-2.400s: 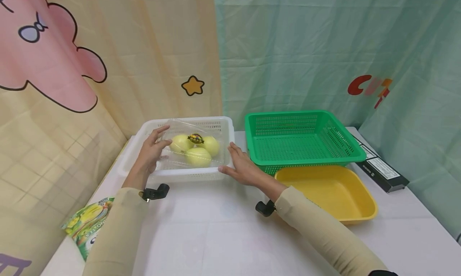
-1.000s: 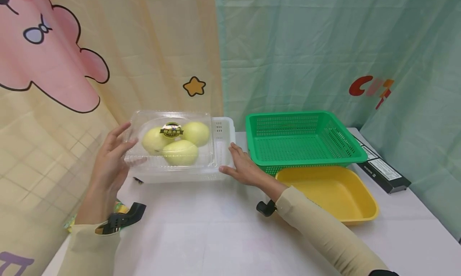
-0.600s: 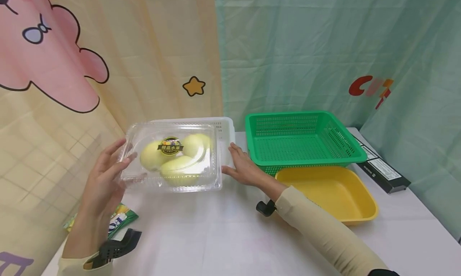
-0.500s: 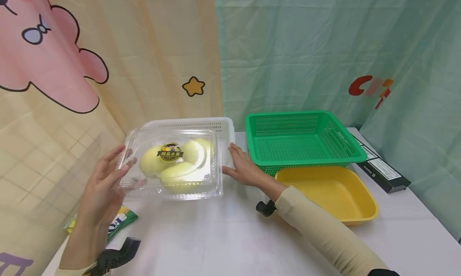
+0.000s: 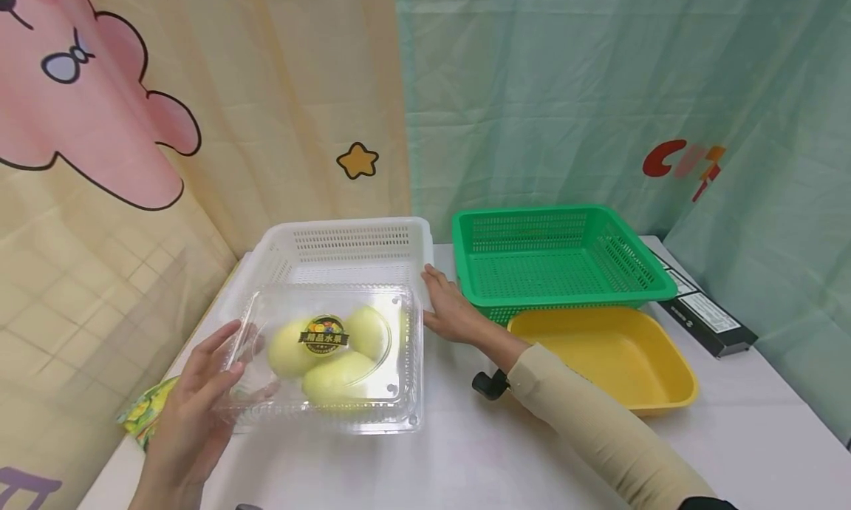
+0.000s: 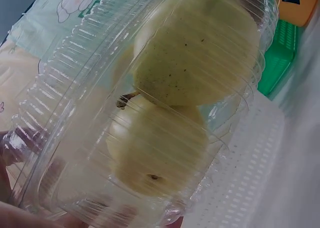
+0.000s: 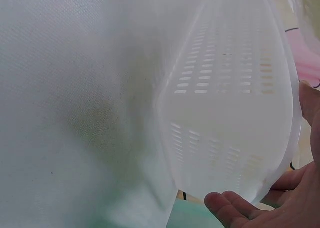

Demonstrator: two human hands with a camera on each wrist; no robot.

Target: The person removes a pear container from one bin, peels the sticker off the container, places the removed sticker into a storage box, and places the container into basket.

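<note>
My left hand (image 5: 189, 414) grips the left end of a clear plastic clamshell box (image 5: 259, 310), thumb on the near side. Inside are three pale yellow-green pears (image 5: 335, 377) under a black label; the left wrist view shows a short stem on one pear (image 6: 195, 52). The box is raised in front of the white perforated basket (image 5: 346, 233), overlapping its near rim. My right hand (image 5: 455, 310) rests at the basket's near right corner. In the right wrist view its fairly straight fingers (image 7: 225, 205) lie by the basket wall (image 7: 225, 112), thumb at the rim.
A green perforated basket (image 5: 538, 303) stands right of the white one, with a yellow tray (image 5: 598, 355) before it. A black box (image 5: 714, 321) lies at the right. A green and yellow packet (image 5: 148, 410) is at the left edge of the table (image 5: 532, 458). Curtains hang behind.
My left hand has lifted the box of pears out of the white basket and brought it nearer, to the front of the basket. My right hand has stayed at the basket's corner.
</note>
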